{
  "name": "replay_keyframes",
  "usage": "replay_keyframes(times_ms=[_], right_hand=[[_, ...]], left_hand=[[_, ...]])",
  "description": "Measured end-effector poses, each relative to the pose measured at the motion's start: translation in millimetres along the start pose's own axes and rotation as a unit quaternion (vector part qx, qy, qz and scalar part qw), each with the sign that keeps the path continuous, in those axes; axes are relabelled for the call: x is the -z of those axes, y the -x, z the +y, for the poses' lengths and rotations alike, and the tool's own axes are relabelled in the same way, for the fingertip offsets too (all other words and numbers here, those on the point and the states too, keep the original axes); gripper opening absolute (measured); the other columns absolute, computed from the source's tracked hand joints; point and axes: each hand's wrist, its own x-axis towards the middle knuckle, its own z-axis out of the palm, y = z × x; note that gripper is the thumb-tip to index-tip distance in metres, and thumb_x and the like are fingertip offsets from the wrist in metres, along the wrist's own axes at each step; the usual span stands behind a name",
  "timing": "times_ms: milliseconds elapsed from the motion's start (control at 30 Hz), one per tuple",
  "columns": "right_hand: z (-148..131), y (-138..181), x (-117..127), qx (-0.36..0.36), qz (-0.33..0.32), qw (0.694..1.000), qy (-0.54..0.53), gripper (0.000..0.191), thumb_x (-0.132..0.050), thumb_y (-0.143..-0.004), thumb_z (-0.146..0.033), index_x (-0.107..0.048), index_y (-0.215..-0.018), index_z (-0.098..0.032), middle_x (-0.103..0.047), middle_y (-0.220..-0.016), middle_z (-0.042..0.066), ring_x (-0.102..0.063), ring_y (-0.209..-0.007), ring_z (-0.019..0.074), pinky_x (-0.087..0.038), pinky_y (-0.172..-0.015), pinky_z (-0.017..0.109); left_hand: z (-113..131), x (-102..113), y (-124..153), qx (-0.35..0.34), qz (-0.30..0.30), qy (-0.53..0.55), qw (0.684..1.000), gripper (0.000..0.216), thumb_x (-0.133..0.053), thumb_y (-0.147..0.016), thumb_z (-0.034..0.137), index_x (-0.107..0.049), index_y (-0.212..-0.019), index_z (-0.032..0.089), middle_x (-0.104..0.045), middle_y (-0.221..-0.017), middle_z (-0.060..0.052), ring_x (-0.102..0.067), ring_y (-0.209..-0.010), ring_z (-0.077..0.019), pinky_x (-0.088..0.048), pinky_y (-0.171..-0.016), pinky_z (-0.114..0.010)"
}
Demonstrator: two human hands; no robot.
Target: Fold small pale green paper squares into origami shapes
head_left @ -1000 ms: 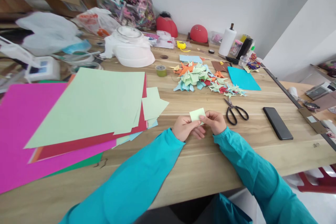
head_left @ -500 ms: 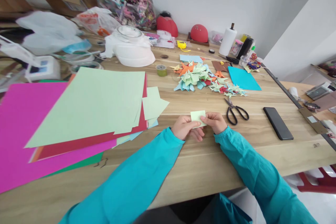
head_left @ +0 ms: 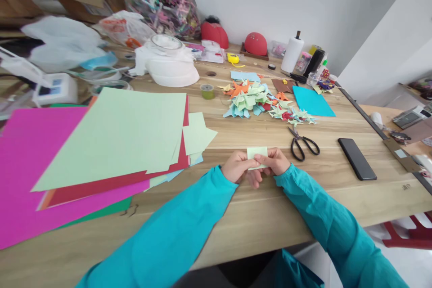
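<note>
While pinched over near-centre of table (head_left: 337,198), small pale green paper (head_left: 257,152) sits between left hand (head_left: 237,167) and right hand (head_left: 277,162), fingertips closed on lower edge. Risk: uneven pressure, crooked crease; scissors (head_left: 303,144) just right.

Soft, even light fills the room; I can't tell its source. The worktop (head_left: 256,216) is bright, without glare, and shadows are faint, just a thin one beneath the paper stack (head_left: 111,144). My left hand (head_left: 238,166), right hand (head_left: 278,162) and the pale green slip (head_left: 258,152) in their grip are crisp. Toward the left edge the pink sheet (head_left: 20,180) stretches and smears, and the corners bow.
</note>
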Motion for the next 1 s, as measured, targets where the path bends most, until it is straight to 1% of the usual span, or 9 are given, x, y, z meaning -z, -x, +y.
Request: replay_keyframes(times_ms=[133,267,333,467,600,700,800,900,1000], right_hand=[[1.8,-0.1,-1.1,-0.017,-0.008,0.999,-0.037,0.036,-0.061,-0.068,-0.039,-0.052,-0.045,-0.013,-0.045,-0.032,-0.005,-0.032,-0.028,0.0035,-0.02,-0.032,0.019],[3.0,-1.7,-1.8,-0.029,0.018,0.996,-0.08,0.04,-0.061,-0.066,-0.043,-0.05,-0.041,-0.013,-0.043,-0.03,-0.005,-0.028,-0.026,0.0029,-0.013,-0.03,0.02],[2.1,-2.4,-2.3,-0.029,0.034,0.995,-0.089,0.039,-0.064,-0.063,-0.043,-0.051,-0.041,-0.013,-0.042,-0.03,-0.005,-0.027,-0.026,0.0027,-0.012,-0.03,0.02],[0.9,-3.1,-3.4,-0.009,0.049,0.996,-0.074,0.035,-0.067,-0.06,-0.04,-0.054,-0.041,-0.013,-0.038,-0.029,-0.006,-0.028,-0.027,0.0032,-0.014,-0.032,0.02],[4.8,-4.5,-2.7,0.001,0.075,0.994,-0.084,0.033,-0.068,-0.058,-0.037,-0.052,-0.042,-0.013,-0.045,-0.034,-0.004,-0.031,-0.03,0.0037,-0.016,-0.033,0.02],[7.1,-6.0,-0.9,-0.004,0.084,0.991,-0.1,0.032,-0.069,-0.057,-0.036,-0.052,-0.043,-0.014,-0.045,-0.034,-0.004,-0.03,-0.03,0.0037,-0.015,-0.033,0.02],[7.1,-7.4,2.1,-0.012,0.102,0.987,-0.12,0.035,-0.07,-0.056,-0.038,-0.048,-0.04,-0.015,-0.04,-0.031,-0.005,-0.028,-0.028,0.0039,-0.014,-0.032,0.021],[7.3,-8.5,4.8,-0.023,0.126,0.982,-0.136,0.04,-0.071,-0.054,-0.04,-0.043,-0.036,-0.017,-0.032,-0.026,-0.007,-0.028,-0.026,0.0044,-0.02,-0.033,0.022],[8.8,-8.9,5.7,-0.02,0.125,0.982,-0.142,0.039,-0.07,-0.055,-0.039,-0.043,-0.037,-0.017,-0.03,-0.025,-0.008,-0.026,-0.026,0.0043,-0.024,-0.035,0.022]], left_hand=[[-1.8,-1.0,0.0,0.003,-0.012,0.026,1.0,0.018,-0.063,-0.056,0.023,-0.059,-0.055,0.005,-0.063,-0.046,-0.011,-0.056,-0.034,-0.0204,-0.044,-0.033,-0.028],[-1.1,-1.9,0.4,0.01,-0.04,0.041,0.998,0.017,-0.06,-0.059,0.023,-0.059,-0.059,0.006,-0.064,-0.048,-0.011,-0.058,-0.037,-0.021,-0.046,-0.035,-0.029],[-0.1,-1.5,0.2,0.011,-0.037,0.033,0.999,0.017,-0.058,-0.059,0.023,-0.059,-0.058,0.006,-0.063,-0.046,-0.01,-0.057,-0.035,-0.0201,-0.044,-0.033,-0.027],[1.8,-0.6,-0.3,0.01,-0.007,-0.004,1.0,0.017,-0.058,-0.059,0.024,-0.057,-0.054,0.008,-0.06,-0.04,-0.007,-0.053,-0.029,-0.0179,-0.04,-0.029,-0.024],[2.8,-1.5,-0.4,-0.002,0.019,-0.034,0.999,0.019,-0.057,-0.06,0.025,-0.055,-0.049,0.009,-0.059,-0.038,-0.007,-0.051,-0.028,-0.0163,-0.039,-0.029,-0.023],[3.5,-2.1,-0.1,-0.001,0.012,-0.017,1.0,0.018,-0.058,-0.059,0.025,-0.055,-0.05,0.009,-0.06,-0.04,-0.006,-0.052,-0.029,-0.0169,-0.041,-0.03,-0.024],[4.6,-1.4,0.7,0.001,-0.008,0.001,1.0,0.017,-0.056,-0.059,0.025,-0.056,-0.053,0.009,-0.061,-0.042,-0.007,-0.054,-0.031,-0.0183,-0.041,-0.03,-0.024],[5.4,-0.4,1.5,-0.005,-0.012,-0.005,1.0,0.017,-0.055,-0.061,0.025,-0.056,-0.053,0.009,-0.061,-0.042,-0.008,-0.054,-0.03,-0.0178,-0.04,-0.03,-0.024],[5.1,0.3,1.8,-0.011,-0.01,-0.009,1.0,0.018,-0.055,-0.061,0.025,-0.056,-0.053,0.009,-0.061,-0.041,-0.007,-0.053,-0.03,-0.017,-0.04,-0.03,-0.023]])
